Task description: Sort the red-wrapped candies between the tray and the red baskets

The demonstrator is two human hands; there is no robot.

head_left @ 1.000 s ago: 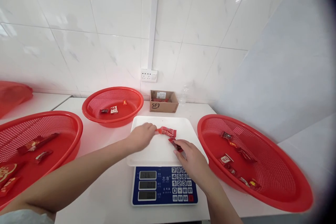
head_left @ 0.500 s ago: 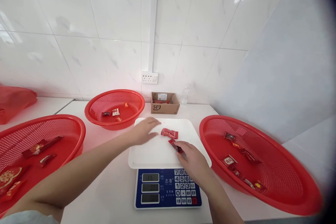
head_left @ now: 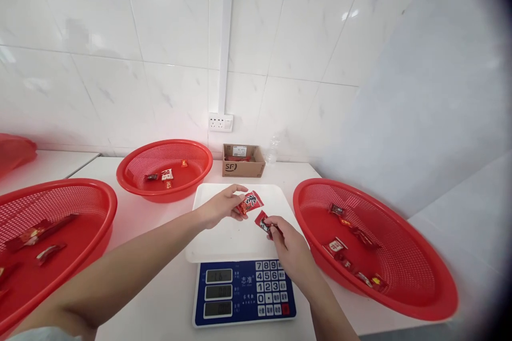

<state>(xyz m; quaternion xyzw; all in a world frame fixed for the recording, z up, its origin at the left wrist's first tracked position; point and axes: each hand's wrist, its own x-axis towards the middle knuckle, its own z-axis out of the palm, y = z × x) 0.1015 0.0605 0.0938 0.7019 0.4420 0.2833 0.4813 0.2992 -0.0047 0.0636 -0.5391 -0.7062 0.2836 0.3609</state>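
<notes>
Both hands at work above the scale pan. Left hand (head_left: pixel 224 205): grasping a red packet with large black lettering (head_left: pixel 252 200), pinched at its near end. Right hand (head_left: pixel 290 245): closed on a smaller dark-red packet (head_left: pixel 262 221), thumb and fingers at one end. The two packets sit near each other, apart, over the middle of the pan; I cannot tell whether either touches it.

Surroundings, in descending size. White marbled tile wall (head_left: pixel 172 21) behind; white table (head_left: pixel 136 287) below. Three red perforated plastic baskets: right basket (head_left: pixel 416 256), the nearest to the right hand, with several small wrapped packets on its floor; left basket (head_left: pixel 92 200), cut off by my view, with more packets; rear basket (head_left: pixel 172 146), with a few small wrapped pieces. Between them I have the electronic scale (head_left: pixel 236 303), blue panel, three displays whose figures I cannot read reliably, numeric keypad with one red key; white scale pan (head_left: pixel 224 248) on top. Behind it, an open cardboard box (head_left: pixel 244 169) marked SF, red packets inside. Clear plastic bottle (head_left: pixel 272 152) just beside the box. Wall socket (head_left: pixel 221 122) above.
</notes>
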